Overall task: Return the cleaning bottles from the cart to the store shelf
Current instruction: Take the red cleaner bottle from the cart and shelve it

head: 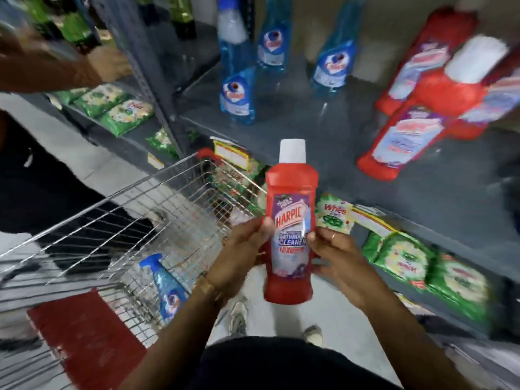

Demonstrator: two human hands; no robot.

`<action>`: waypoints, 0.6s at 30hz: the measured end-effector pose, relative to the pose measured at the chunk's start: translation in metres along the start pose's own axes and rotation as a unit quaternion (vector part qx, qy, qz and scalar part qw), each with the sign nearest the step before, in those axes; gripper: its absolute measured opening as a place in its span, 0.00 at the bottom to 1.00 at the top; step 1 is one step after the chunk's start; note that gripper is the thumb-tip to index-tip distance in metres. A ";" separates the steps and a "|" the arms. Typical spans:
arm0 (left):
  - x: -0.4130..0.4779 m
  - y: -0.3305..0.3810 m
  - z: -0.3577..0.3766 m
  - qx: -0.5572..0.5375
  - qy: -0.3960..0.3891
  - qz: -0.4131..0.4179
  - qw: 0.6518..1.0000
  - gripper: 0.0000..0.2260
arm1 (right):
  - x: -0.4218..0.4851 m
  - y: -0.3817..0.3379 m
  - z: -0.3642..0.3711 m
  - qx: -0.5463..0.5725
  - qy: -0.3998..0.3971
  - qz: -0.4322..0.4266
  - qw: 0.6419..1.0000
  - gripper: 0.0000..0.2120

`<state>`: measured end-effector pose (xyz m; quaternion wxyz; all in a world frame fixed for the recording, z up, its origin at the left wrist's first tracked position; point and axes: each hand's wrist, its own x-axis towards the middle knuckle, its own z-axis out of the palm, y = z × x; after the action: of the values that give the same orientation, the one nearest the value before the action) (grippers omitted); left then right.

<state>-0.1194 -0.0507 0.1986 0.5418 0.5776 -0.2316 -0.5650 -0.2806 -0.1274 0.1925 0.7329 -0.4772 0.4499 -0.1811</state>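
A red Harpic bathroom cleaner bottle (pixel 291 220) with a white cap stands upright in front of me, held by both hands. My left hand (pixel 239 257) grips its left side and my right hand (pixel 337 263) grips its right side. Below left is the wire shopping cart (pixel 135 220), with a blue spray bottle (pixel 166 285) lying inside. On the grey store shelf (pixel 323 128) ahead stand several blue spray bottles (pixel 237 91) at the left and red Harpic bottles (pixel 405 136) at the right.
Green detergent packets (pixel 402 257) fill the lower shelf at right, and more lie on the left shelf (pixel 121 108). Another person's arm (pixel 50 68) reaches in at the upper left. A grey shelf upright (pixel 157 108) divides the bays. My shoes are on the pale floor below.
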 end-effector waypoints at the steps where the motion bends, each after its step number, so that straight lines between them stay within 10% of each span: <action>1: 0.000 -0.004 0.012 -0.001 -0.006 -0.015 1.000 0.15 | -0.009 0.001 -0.013 0.003 0.015 -0.001 1.000 0.15; 18: 0.044 0.002 0.180 0.071 -0.183 0.067 0.978 0.11 | -0.074 -0.004 -0.148 0.083 0.184 -0.141 0.969 0.11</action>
<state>-0.2699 -0.1551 0.2234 0.4845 0.4849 -0.4046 -0.6054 -0.4422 -0.1578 0.2112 0.6415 -0.4318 0.4884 -0.4044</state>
